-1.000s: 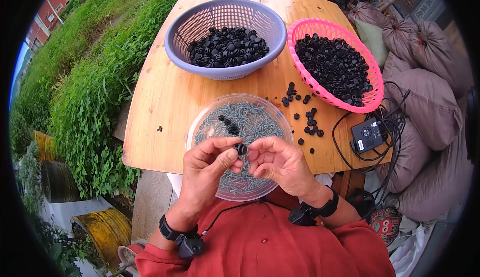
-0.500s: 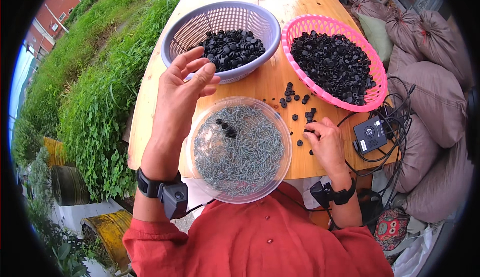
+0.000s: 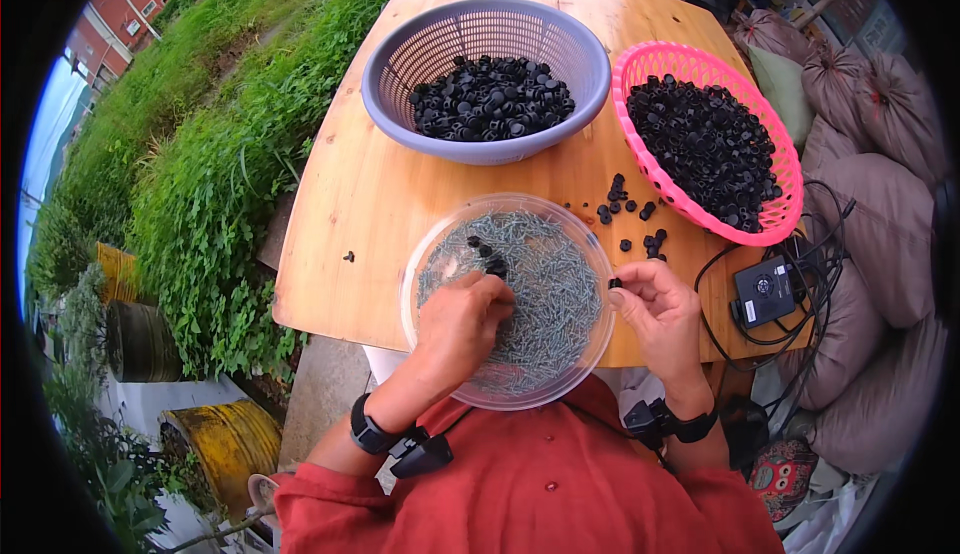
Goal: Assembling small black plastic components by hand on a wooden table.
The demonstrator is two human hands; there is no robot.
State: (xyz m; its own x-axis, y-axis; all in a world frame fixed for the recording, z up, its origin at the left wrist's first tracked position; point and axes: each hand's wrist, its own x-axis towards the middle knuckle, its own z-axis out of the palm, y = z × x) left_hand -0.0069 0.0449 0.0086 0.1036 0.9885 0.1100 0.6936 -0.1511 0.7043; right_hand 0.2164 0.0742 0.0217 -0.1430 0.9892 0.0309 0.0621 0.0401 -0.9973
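My left hand [image 3: 455,329] reaches into a round clear plastic tub [image 3: 602,339] of small silvery screws [image 3: 550,299]. Its fingers are bent together at the screws; what they hold, if anything, is hidden. A few black plastic caps [image 3: 484,251] lie on the screws just beyond those fingertips. At the tub's right rim my right hand [image 3: 664,316] pinches one small black cap [image 3: 615,283] between thumb and forefinger. More loose black caps [image 3: 655,243] are scattered on the wooden table beyond that hand.
Behind the tub stands a grey-blue basket [image 3: 480,149] of black caps. A pink basket [image 3: 640,149] of similar black parts is to its right. A black box device [image 3: 765,287] with tangled cables lies at the table's right edge, beside stuffed sacks [image 3: 880,194].
My left hand has come down from near the grey-blue basket into the tub. The right hand has moved from the loose caps to the tub's rim with a cap. The view has shifted.
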